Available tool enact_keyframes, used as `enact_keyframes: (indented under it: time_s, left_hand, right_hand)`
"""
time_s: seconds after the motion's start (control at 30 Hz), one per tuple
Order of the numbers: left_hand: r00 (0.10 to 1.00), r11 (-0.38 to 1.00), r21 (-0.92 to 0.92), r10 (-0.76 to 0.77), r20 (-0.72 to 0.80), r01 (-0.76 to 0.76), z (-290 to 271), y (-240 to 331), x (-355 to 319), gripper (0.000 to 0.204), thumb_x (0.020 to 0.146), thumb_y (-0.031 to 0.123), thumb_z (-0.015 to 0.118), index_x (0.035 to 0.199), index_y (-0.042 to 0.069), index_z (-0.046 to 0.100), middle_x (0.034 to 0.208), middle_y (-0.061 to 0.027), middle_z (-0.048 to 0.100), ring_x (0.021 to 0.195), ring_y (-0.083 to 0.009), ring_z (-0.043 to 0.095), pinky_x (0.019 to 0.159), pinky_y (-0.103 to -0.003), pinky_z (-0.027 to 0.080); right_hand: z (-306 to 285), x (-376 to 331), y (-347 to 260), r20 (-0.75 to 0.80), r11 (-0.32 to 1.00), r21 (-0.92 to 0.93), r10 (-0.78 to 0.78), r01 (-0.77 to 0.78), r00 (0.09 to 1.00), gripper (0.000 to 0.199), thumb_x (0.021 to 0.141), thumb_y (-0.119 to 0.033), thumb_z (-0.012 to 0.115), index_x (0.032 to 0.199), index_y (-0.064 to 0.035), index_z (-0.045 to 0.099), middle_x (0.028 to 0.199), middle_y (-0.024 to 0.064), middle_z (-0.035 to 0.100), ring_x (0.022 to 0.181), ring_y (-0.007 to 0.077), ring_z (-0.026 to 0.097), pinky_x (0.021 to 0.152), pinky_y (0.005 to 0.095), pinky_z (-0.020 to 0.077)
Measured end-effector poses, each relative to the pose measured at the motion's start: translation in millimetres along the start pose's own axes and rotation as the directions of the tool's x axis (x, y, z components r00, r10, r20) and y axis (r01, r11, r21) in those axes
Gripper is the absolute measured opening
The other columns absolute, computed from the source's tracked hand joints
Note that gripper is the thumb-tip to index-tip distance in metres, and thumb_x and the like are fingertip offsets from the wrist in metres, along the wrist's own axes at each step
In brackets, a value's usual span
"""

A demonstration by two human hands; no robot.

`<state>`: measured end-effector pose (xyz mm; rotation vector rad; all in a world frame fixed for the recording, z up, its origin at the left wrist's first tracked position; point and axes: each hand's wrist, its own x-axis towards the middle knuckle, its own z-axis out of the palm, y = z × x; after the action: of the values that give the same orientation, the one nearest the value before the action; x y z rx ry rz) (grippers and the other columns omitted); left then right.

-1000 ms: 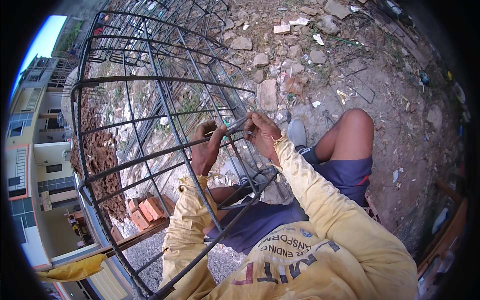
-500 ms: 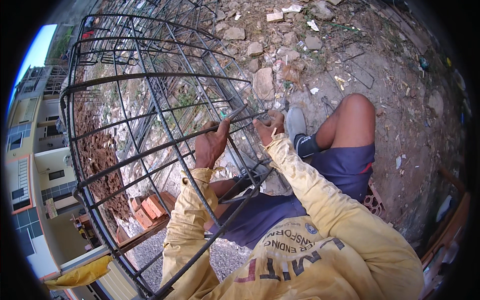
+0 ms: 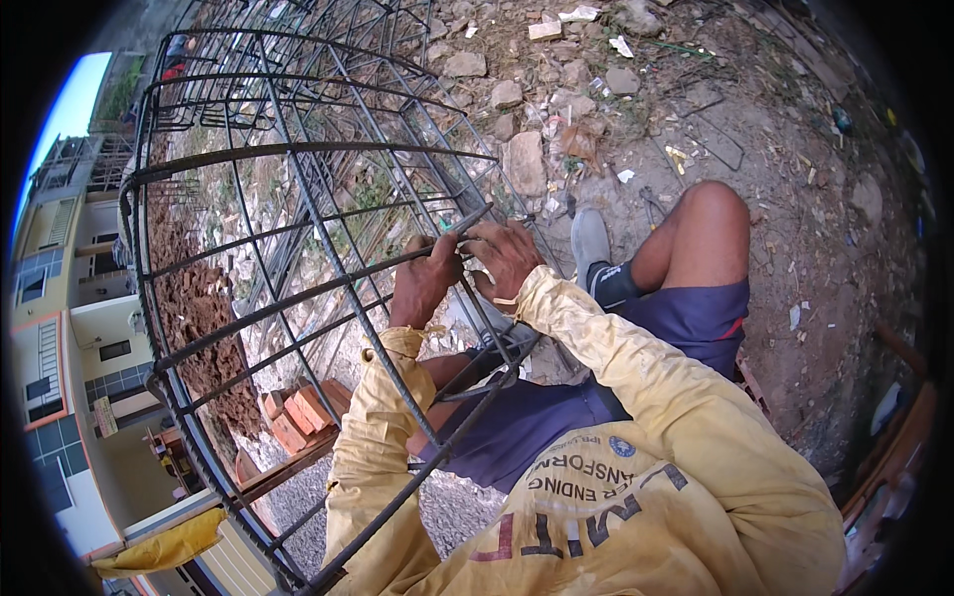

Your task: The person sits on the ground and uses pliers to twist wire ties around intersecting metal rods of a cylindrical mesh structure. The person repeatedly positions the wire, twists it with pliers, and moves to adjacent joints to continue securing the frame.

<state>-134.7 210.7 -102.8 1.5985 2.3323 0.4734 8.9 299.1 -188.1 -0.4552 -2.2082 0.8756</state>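
Note:
A cage of dark ribbed steel bars [image 3: 313,214] stretches from near my left arm to the far left. My left hand [image 3: 425,283] is closed round one of its cross bars [image 3: 268,313], close to where that bar ends. Right beside it is my right hand [image 3: 505,253], fingers bent in against the same spot, nearly touching my left thumb. Whatever the right fingertips pinch is hidden behind the knuckles. The bar's free tip [image 3: 477,216] sticks out just above both hands.
Orange bricks [image 3: 306,409] lie beyond my left forearm. Stones and rubble [image 3: 525,164] cover the ground ahead. My grey shoe [image 3: 590,243] and bent knee are right of the cage. A hooked steel rod [image 3: 730,149] lies farther right. Buildings [image 3: 109,348] stand at the far left.
My right hand has moved left along the bar until it is against my left hand. My left hand keeps its hold, and the cage looks unmoved.

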Motion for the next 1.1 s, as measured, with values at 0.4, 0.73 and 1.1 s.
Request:
enact_keyframes:
  time_s: [0.4, 0.73, 1.1]
  left_hand:
    - [0.873, 0.57, -0.67, -0.403, 0.277, 0.476, -5, 16, 0, 0.036, 0.096, 0.026, 0.049, 0.116, -0.004, 0.048, 0.099, -0.0192, 0.065, 0.091, -0.0292, 0.069, 0.077, -0.037, 0.06]
    - [0.753, 0.304, -0.761, -0.562, 0.342, 0.573, -16, 38, 8, 0.035, 0.087, 0.029, 0.061, 0.103, -0.001, 0.051, 0.089, -0.0126, 0.064, 0.075, -0.0228, 0.065, 0.067, -0.034, 0.055]
    - [0.885, 0.651, -0.603, -0.39, 0.256, 0.461, -7, 10, 2, 0.022, 0.096, 0.01, 0.05, 0.115, 0.001, 0.056, 0.1, -0.0081, 0.053, 0.085, -0.0163, 0.062, 0.078, -0.03, 0.057]
  right_hand:
    - [-31, -2, -24, 0.179, 0.983, -0.08, 0.179, -0.167, 0.967, 0.045, 0.07, -0.026, 0.071, 0.11, -0.0079, 0.059, 0.128, 0.0132, 0.047, 0.126, 0.033, 0.043, 0.109, 0.0594, 0.0254]
    - [-35, 16, -26, 0.292, 0.961, -0.241, 0.206, -0.136, 0.934, 0.046, 0.066, -0.025, 0.067, 0.107, -0.0053, 0.06, 0.12, 0.0158, 0.049, 0.123, 0.0333, 0.043, 0.105, 0.0623, 0.0256]
    - [-40, 58, 22, 0.19, 0.987, 0.071, -0.158, 0.147, 0.969, 0.017, 0.087, -0.015, 0.059, 0.101, -0.0058, 0.06, 0.09, 0.0145, 0.065, 0.086, 0.0334, 0.064, 0.081, 0.0427, 0.0483]
